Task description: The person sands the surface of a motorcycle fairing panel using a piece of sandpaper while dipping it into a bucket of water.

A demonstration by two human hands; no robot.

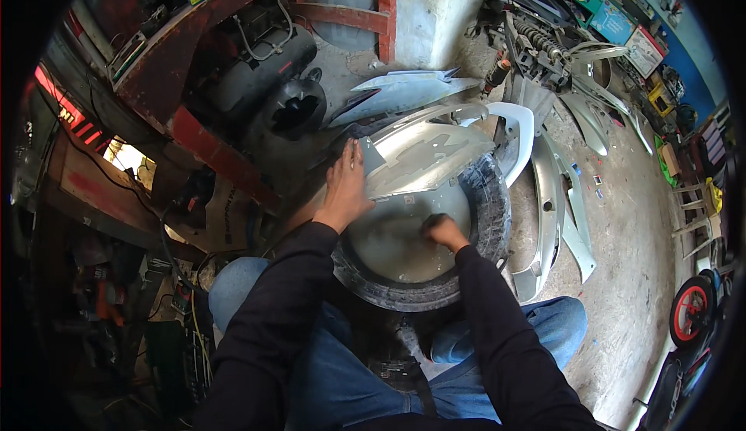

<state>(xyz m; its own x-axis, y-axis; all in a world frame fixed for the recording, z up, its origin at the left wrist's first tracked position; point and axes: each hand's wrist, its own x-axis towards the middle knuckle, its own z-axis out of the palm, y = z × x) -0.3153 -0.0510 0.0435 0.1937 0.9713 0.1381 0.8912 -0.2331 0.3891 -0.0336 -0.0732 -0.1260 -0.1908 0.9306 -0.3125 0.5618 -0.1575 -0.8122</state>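
Note:
A motorcycle body panel, silver-grey with patchy worn areas, lies across the far rim of a black tyre-like basin. Cloudy grey water fills the basin. My left hand rests on the panel's left end with fingers stretched out, beside a dark grey flat patch that may be a sheet of abrasive paper. Above the water, my right hand is closed around something small and dark, blurred by motion. Its kind cannot be made out.
Further body panels lie on the concrete floor: a pale blue one beyond, silver ones to the right. A red frame and a black tank stand left. A red-rimmed wheel is at far right.

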